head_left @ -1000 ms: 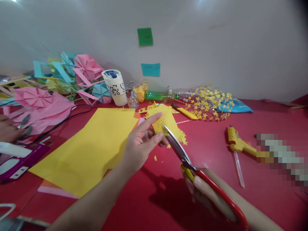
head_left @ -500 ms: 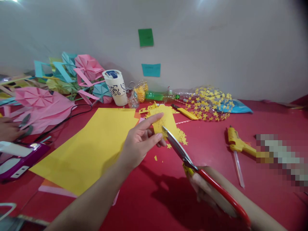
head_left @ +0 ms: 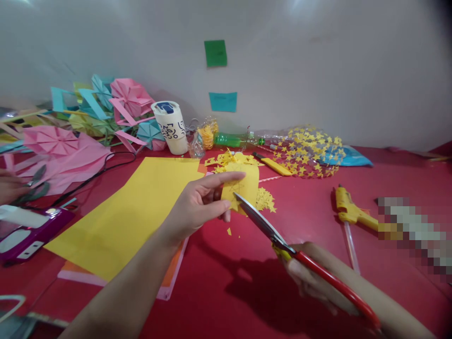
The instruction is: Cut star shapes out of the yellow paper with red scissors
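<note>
Between the thumb and fingers of my left hand (head_left: 201, 202) is a small piece of yellow paper (head_left: 249, 183) with star outlines drawn on it. My right hand (head_left: 310, 275) grips the handles of the scissors (head_left: 263, 223), one red and the other yellow. The blades point up and left, and their tips lie at the paper near a drawn star. Just behind the held paper are cut yellow scraps (head_left: 226, 160), and a heap of small yellow paper stars (head_left: 265, 200) lies to its right.
Large yellow sheets (head_left: 141, 207) lie at left. A white tumbler (head_left: 170, 127), a green bottle (head_left: 229, 140), a yellow cutter (head_left: 277, 166) and a star-covered clear bottle (head_left: 307, 150) stand or lie behind. A yellow glue gun (head_left: 348, 207) is right. Another person's hand (head_left: 10, 186) is far left.
My left hand has shifted slightly left with the yellow paper, its index finger straighter along the top. The scissors and my right hand have moved a little down and right at the handles.
</note>
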The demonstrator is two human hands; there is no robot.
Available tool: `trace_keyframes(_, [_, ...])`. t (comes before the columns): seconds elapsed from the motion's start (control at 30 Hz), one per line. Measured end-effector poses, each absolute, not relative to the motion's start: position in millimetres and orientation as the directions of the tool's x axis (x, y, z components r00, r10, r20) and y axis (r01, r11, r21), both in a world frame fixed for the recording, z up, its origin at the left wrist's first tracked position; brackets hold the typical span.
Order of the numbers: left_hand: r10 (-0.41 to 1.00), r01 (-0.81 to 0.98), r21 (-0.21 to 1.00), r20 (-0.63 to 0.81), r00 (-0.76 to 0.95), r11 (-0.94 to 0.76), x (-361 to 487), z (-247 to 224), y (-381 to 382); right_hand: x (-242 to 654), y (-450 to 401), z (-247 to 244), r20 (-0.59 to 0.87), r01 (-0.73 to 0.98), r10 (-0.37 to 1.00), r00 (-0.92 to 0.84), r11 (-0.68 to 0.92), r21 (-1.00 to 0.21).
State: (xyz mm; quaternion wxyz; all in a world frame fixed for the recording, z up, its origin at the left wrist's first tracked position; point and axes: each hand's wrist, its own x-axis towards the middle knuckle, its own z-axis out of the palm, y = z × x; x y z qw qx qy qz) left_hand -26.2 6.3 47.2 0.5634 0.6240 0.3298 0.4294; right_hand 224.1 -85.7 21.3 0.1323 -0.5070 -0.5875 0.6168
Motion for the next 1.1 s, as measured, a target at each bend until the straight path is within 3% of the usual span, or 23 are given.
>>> trace_keyframes(0.23, [0.878,-0.094,0.991,0.127,0.461,-0.094,-29.0,50.8,6.8,226.8,-81.5,28.6,-0.478,0.477,0.743,-0.469,-0.242,-0.845])
trace_keyframes(0.47, [0.913,-0.105,0.975,0.219,0.344,-0.194,-25.0,40.6,11.7,220.2,-85.7,22.0,-0.477,0.459,0.783,-0.399,-0.280,-0.843])
trace_keyframes(0.63, [0.909,-0.118,0.966,0.258,0.328,-0.232,-23.6,43.6,7.7,216.5,-87.2,21.9,-0.427,0.432,0.769,-0.475,-0.219,-0.875])
trace_keyframes(0.9, [0.854,-0.034,0.981,0.182,0.487,-0.190,-36.1,57.6,7.3,219.6,-87.7,28.8,-0.359,0.491,0.757,-0.546,-0.058,-0.869])
trace_keyframes(1.1, [0.726,0.016,0.988,0.101,0.680,-0.152,-49.4,55.2,18.1,224.2,-85.6,34.3,-0.424,0.478,0.704,-0.569,-0.136,-0.868])
